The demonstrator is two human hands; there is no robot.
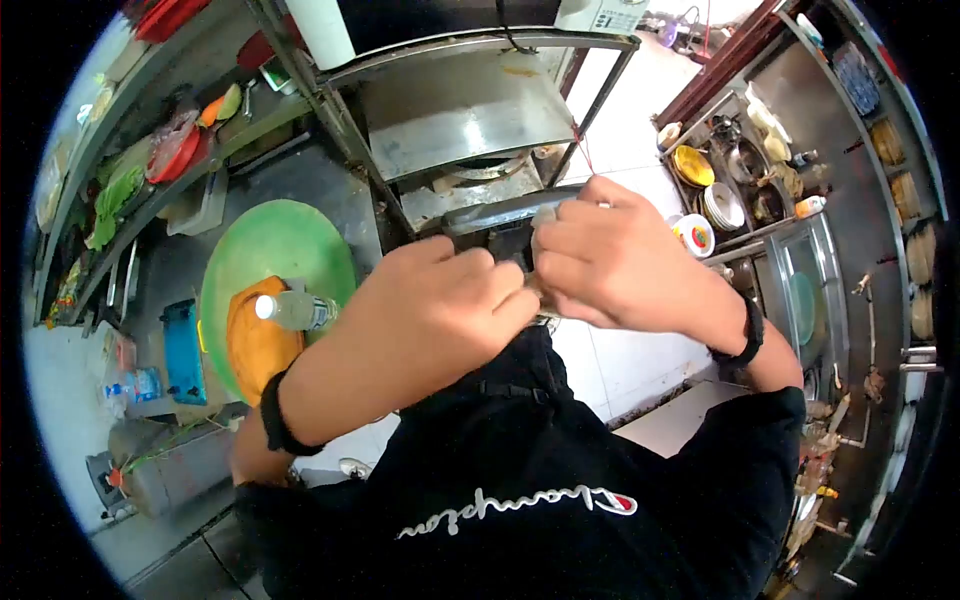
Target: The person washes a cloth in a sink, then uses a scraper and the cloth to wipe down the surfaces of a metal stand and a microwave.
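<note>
Both hands are raised in front of the chest, close together at the middle of the view. My left hand (430,300) is closed with its knuckles up, and its fingertips are hidden. Beside it on the right, my right hand (610,255) is also closed. A small pale, translucent bit (543,217) shows at the fingers of my right hand; what it is cannot be made out. Dark bands circle both wrists.
Left: a green round board (275,225) bears a wooden board (262,350) and a clear bottle (298,310), with a blue tray (184,352) beside it. Ahead stands a metal shelf (470,105). Right: bowls (722,205), a white tub (693,236) and a metal counter (865,240).
</note>
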